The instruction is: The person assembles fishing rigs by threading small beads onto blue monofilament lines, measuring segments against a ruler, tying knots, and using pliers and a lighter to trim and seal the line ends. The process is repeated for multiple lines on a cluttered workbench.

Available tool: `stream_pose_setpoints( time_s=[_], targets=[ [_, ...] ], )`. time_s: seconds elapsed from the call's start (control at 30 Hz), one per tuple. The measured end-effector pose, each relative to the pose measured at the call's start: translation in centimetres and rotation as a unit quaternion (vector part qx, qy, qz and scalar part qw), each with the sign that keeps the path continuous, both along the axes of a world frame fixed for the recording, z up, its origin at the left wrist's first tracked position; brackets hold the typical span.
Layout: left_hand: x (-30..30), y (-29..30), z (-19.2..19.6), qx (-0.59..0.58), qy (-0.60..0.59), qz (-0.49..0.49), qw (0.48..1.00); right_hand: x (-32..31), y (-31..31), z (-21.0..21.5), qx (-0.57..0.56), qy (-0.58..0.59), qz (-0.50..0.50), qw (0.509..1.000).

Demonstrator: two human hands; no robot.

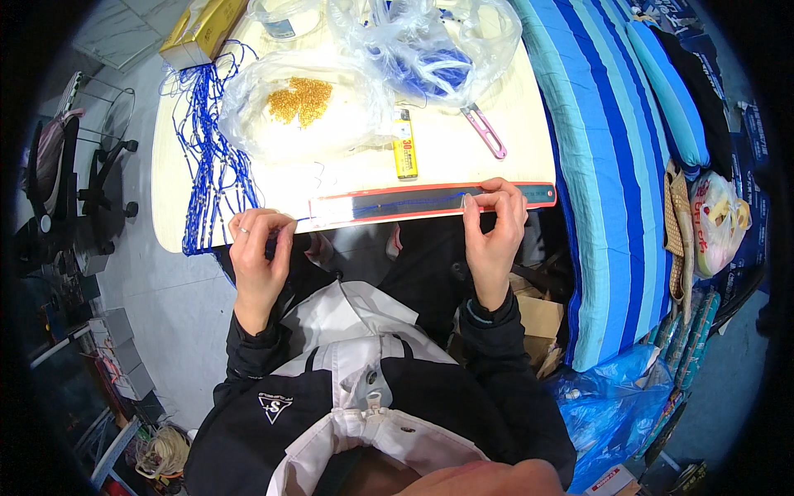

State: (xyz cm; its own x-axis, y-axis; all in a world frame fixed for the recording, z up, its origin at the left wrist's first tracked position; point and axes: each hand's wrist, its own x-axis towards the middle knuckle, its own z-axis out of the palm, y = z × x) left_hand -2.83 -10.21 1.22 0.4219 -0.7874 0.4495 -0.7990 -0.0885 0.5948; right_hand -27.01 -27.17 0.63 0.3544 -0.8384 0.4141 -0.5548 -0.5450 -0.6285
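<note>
A long metal ruler with a red rim (389, 203) lies along the table's near edge. A thin blue cord (397, 201) is stretched along it. My right hand (494, 227) pinches the cord's right end over the ruler. At the ruler's left end my left hand (258, 252), with a ring on one finger, pinches the cord's other end at the table edge.
A bundle of blue beaded cords (211, 140) hangs off the table's left side. On the pale table (463, 165) lie a clear bag of gold beads (299, 101), a yellow lighter (404, 145), pink-handled scissors (485, 132), a bag of blue cord (430, 58) and a gold box (201, 31). A blue striped mattress (608, 157) flanks the right.
</note>
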Motion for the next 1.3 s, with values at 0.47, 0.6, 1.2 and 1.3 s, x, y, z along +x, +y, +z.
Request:
stream_pose_setpoints(
  time_s=[0.47, 0.6, 1.2, 1.3],
  targets=[
    [-0.5, -0.1, 1.4, 0.017, -0.026, 0.014, 0.999, 0.4, -0.4, 0.7, -0.006, 0.024, 0.041, 0.999],
    [-3.6, -1.7, 4.0, -0.041, -0.006, -0.09, 0.995, 1.1, -0.1, 2.0, 0.002, -0.051, 0.101, 0.994],
    [-8.5, -5.4, 2.4, -0.14, 0.236, -0.138, 0.952, 2.4, -7.4, 2.0, -0.179, 0.181, 0.064, 0.965],
    [-8.4, -4.6, 3.0, -0.172, 0.233, -0.143, 0.946, 2.4, -7.9, 1.2, -0.157, 0.243, 0.005, 0.957]
  ],
)
